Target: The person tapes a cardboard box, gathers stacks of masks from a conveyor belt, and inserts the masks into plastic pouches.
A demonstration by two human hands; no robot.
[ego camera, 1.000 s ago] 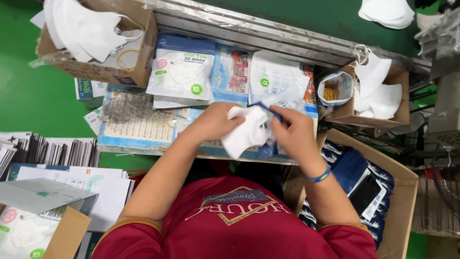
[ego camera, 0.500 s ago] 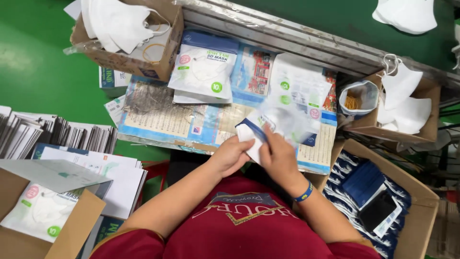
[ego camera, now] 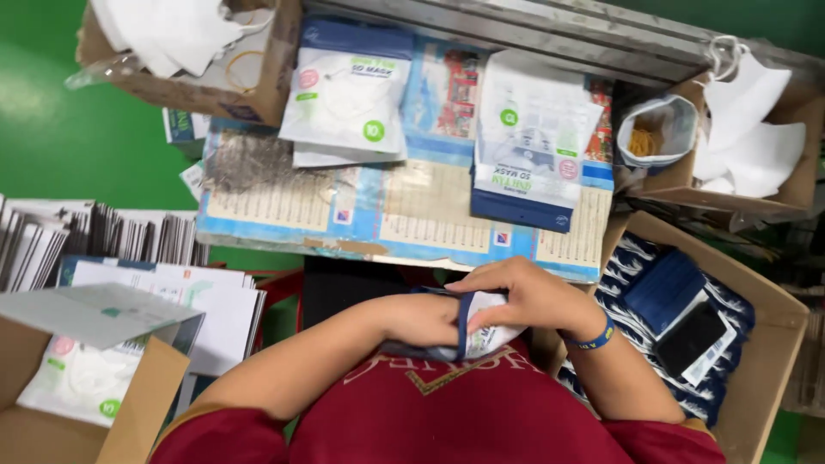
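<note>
left hand (ego camera: 427,320) inside pouch (ego camera: 481,331) | right hand (ego camera: 524,296) gripping it

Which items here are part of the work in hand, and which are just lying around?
In hand:
- left hand and right hand, together holding a mask pouch
- packaged masks on the worktop
- loose white masks in a cardboard box

Lying about:
- phone
- blue wallet
- bag of rubber bands

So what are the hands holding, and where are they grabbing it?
Both hands hold a white mask pouch with a dark blue edge, close to the chest. The right hand grips its top by the blue edge; the left hand holds its left side.
</note>
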